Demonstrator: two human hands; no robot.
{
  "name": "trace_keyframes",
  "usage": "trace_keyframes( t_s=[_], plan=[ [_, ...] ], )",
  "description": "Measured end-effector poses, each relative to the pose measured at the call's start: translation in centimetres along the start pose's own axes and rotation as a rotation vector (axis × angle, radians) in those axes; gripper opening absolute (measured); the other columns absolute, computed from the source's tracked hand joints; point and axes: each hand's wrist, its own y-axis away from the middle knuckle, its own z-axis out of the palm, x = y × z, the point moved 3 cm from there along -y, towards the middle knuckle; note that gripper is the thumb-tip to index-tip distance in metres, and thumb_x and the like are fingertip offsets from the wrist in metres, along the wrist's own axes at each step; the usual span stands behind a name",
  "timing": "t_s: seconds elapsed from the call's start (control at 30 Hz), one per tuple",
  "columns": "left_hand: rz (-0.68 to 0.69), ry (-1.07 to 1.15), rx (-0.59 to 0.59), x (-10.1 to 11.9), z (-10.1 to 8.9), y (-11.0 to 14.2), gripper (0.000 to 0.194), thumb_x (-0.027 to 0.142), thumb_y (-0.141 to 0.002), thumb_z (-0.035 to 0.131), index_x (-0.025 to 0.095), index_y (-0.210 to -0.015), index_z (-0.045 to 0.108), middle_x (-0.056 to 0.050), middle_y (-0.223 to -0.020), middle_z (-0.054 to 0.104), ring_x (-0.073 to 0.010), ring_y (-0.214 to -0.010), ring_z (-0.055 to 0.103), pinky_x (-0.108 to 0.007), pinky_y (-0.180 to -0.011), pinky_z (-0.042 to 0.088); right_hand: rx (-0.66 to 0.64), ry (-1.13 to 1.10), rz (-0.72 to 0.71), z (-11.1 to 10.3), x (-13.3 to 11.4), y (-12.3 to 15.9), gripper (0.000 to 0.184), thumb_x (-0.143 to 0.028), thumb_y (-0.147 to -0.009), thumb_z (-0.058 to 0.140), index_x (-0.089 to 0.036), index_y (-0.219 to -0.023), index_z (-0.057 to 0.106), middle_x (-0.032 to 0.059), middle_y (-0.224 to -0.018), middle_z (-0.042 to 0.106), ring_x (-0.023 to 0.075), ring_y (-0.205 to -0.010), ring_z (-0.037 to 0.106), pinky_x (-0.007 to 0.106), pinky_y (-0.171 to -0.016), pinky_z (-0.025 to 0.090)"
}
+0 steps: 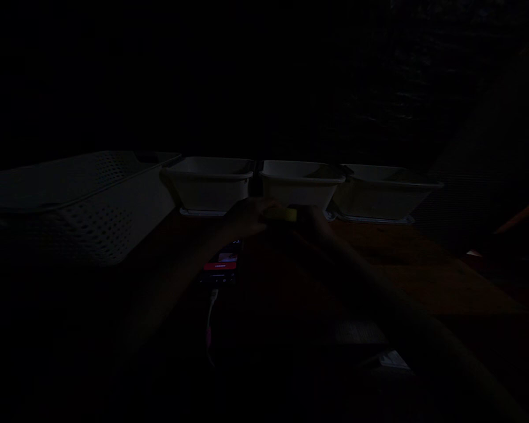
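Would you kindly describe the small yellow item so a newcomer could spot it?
Find the middle of three pale, rectangular, solid-walled tubs. In front, between the left hand and right hand, is a small, yellow, blocky item. Its yellow stands out against the pale tubs.

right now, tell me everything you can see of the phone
The phone has a dark body; its lit screen faces up, showing a red bar with a small picture above, the text too small to read. It seems to lie on the dark table. A pale cable meets its near end. The left forearm passes close by.
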Motion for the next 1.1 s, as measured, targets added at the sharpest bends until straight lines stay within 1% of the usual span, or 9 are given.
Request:
trace_keyframes(
  t_s=[0.1, 0.17, 0.23, 0.43, 0.57, 0.67, 0.83, 0.97, 1.1],
  plan=[
    [0.042, 0.029, 0.034, 0.6, -0.2, 0.1, 0.042, 0.029, -0.07, 0.065, 0.019, -0.11, 0.055, -0.005, -0.105, 0.063, -0.0192, -0.093, 0.061, -0.028, -0.075, 0.047, 0.033, -0.013, -0.041, -0.2, -0.5, 0.2, 0.027, -0.019, -0.071, 0.059, -0.015, -0.096, 0.067, 0.008, -0.08, 0.068, 0.0193, -0.075, 0.062, 0.025, -0.064, 0.044],
    [0.049, 0.028, 0.054, 0.9, -0.3, 0.1, 0.044, 0.04, -0.071, 0.066, 0.019, -0.108, 0.055, -0.006, -0.103, 0.064, -0.0192, -0.089, 0.062, -0.028, -0.073, 0.047, 0.031, -0.029, -0.044, -0.2, -0.7, 0.2, 0.026, -0.019, -0.07, 0.06, -0.014, -0.095, 0.067, 0.008, -0.079, 0.068, 0.0185, -0.073, 0.061, 0.024, -0.062, 0.044],
    [0.055, 0.023, 0.054, 1.1, -0.4, 0.1, 0.044, 0.042, -0.071, 0.066, 0.02, -0.108, 0.055, -0.005, -0.103, 0.064, -0.0191, -0.089, 0.062, -0.028, -0.072, 0.046, 0.021, -0.049, -0.049, -0.3, -0.9, 0.3, 0.025, -0.018, -0.07, 0.06, -0.014, -0.093, 0.067, 0.008, -0.078, 0.068, 0.0184, -0.072, 0.061, 0.024, -0.062, 0.044],
    [0.049, 0.097, 0.023, 1.4, -0.8, 0.1, 0.043, 0.032, -0.069, 0.069, 0.019, -0.107, 0.053, -0.005, -0.103, 0.063, -0.018, -0.089, 0.062, -0.026, -0.071, 0.045, 0.022, -0.077, -0.054, -0.4, -1.5, 0.6, 0.028, -0.019, -0.07, 0.06, -0.014, -0.096, 0.067, 0.0074, -0.076, 0.067, 0.0208, -0.073, 0.062, 0.025, -0.06, 0.043],
    [0.04, 0.149, 0.034, 1.5, -1.1, 0.0, 0.045, 0.029, -0.069, 0.069, 0.018, -0.108, 0.052, -0.006, -0.102, 0.063, -0.0174, -0.089, 0.061, -0.025, -0.07, 0.045, 0.043, -0.095, -0.062, -0.8, -1.9, 0.8, 0.033, -0.019, -0.07, 0.06, -0.014, -0.102, 0.065, 0.0086, -0.081, 0.068, 0.0214, -0.078, 0.062, 0.026, -0.064, 0.045],
    [0.047, 0.147, 0.026, 1.2, -0.9, 0.0, 0.045, 0.023, -0.068, 0.068, 0.019, -0.11, 0.051, -0.006, -0.103, 0.063, -0.0174, -0.089, 0.061, -0.026, -0.07, 0.045, 0.016, -0.061, -0.027, -1.1, -2.1, 0.8, 0.034, -0.018, -0.072, 0.058, -0.015, -0.105, 0.064, 0.0092, -0.082, 0.068, 0.0213, -0.078, 0.062, 0.027, -0.066, 0.045],
    [0.025, 0.125, 0.04, 0.6, -0.5, -0.2, 0.041, 0.022, -0.069, 0.067, 0.017, -0.107, 0.051, -0.006, -0.102, 0.062, -0.0172, -0.089, 0.061, -0.026, -0.071, 0.046, -0.035, -0.007, -0.009, -0.9, -1.8, 0.6, 0.038, -0.017, -0.071, 0.057, -0.015, -0.109, 0.06, 0.0099, -0.089, 0.068, 0.022, -0.082, 0.061, 0.027, -0.067, 0.046],
    [-0.006, 0.129, 0.057, 0.4, -0.4, -0.2, 0.039, 0.019, -0.068, 0.066, 0.016, -0.105, 0.053, -0.006, -0.101, 0.062, -0.0163, -0.087, 0.06, -0.024, -0.069, 0.046, -0.038, -0.081, -0.049, -0.6, -1.7, 0.7, 0.042, -0.023, -0.071, 0.061, -0.016, -0.111, 0.055, 0.0086, -0.091, 0.067, 0.0208, -0.083, 0.061, 0.026, -0.067, 0.045],
    [0.013, 0.127, 0.058, 0.7, -0.8, -0.1, 0.036, 0.015, -0.068, 0.063, 0.017, -0.103, 0.054, -0.004, -0.098, 0.062, -0.015, -0.084, 0.06, -0.024, -0.068, 0.045, -0.009, -0.216, -0.052, -0.8, -2.1, 0.9, 0.053, -0.036, -0.07, 0.065, -0.016, -0.116, 0.047, 0.0093, -0.098, 0.066, 0.0188, -0.082, 0.061, 0.025, -0.067, 0.045]
  ],
)
